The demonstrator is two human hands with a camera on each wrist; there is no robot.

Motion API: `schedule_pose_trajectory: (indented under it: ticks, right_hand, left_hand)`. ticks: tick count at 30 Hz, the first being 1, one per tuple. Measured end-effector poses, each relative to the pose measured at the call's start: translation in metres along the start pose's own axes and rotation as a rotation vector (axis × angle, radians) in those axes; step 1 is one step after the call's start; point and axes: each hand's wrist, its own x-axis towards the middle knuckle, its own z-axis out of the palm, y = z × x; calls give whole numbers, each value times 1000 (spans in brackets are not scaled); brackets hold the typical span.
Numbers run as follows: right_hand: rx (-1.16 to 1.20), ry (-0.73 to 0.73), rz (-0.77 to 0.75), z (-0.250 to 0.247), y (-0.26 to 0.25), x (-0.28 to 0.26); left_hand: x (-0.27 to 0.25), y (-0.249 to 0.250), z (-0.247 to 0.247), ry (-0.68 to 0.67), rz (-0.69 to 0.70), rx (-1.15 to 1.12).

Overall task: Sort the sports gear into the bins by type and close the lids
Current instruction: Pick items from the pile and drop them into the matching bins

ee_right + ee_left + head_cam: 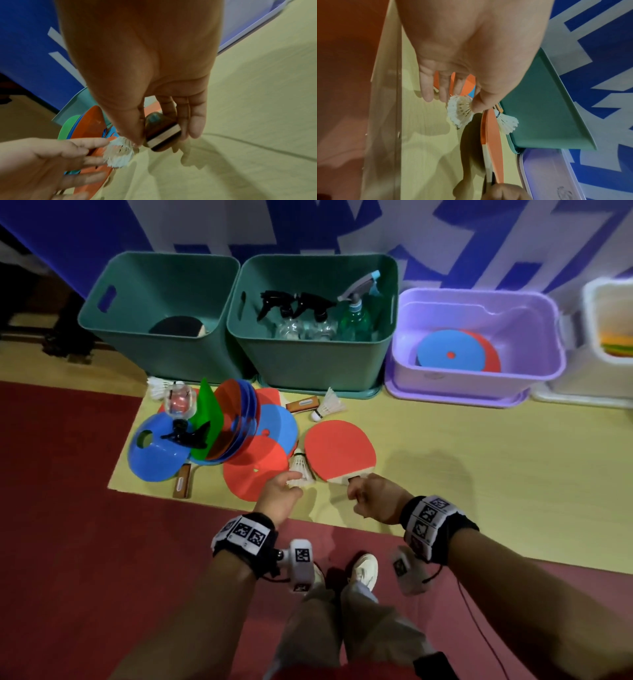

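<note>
Right hand [371, 497] wrapped round the handle of the red paddle [339, 449], thumb one side, fingers other per right wrist view; blade looked just off the yellow floor mat [479, 474] w/ shadow under it in the left wrist view, though can't tell for sure; left hand [279, 497] reached in w/ fingers near straight, thumb and fingertips touching the shuttlecock [300, 472] skirt, no real pinch yet, so that grip read as loose/not closed; shuttlecock lay just beside the paddle's left edge, resting on a red disc [255, 470].

Risks, as judged: paddle lift prob. sweeps the blade edge into the shuttlecock and knocks it away from the left fingers; feather skirt soft, so a squeeze there likely crushes it; better taken nearer the cork; two pickups at once, attn split, either could slip; sorting mix-up poss. too: left green bin [161, 313] held a dark paddle, middle green bin [315, 316] spray bottles, purple bin [479, 337] discs; no bin w/ shuttlecocks seen, white bin [609, 320] at far right cropped; second shuttlecock [329, 405] and the tilted disc stack [236, 422] nearby, easy to bump.
</note>
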Motion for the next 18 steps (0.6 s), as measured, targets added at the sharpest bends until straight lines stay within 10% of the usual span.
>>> schedule_pose_trajectory:
  ticks: [13,18]
  right_hand:
    - [233,274,183,-26,37,-35]
    - [260,290,231,-29,39,-36]
  left_hand:
    - [15,7,24,106,-90,-114]
    - [10,12,26,100,-257,-477]
